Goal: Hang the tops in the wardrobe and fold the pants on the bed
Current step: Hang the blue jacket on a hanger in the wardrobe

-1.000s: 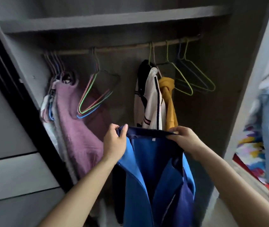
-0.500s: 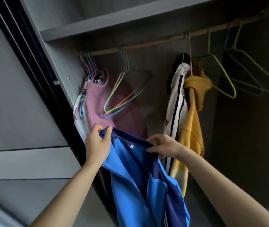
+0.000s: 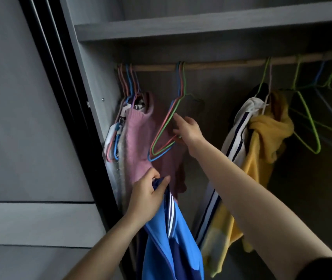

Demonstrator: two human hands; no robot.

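Several tops (image 3: 139, 142) hang along the rod (image 3: 211, 65), yet the blue jacket (image 3: 171, 235) at six o'clock waits unhung, gripped by the left hand (image 3: 149, 197), while the right hand (image 3: 188, 130) touches spare hangers (image 3: 162, 138) near centre, grasp unclear.

Right hand (image 3: 189, 130) off jacket (image 3: 173, 239), at hangers (image 3: 164, 136).
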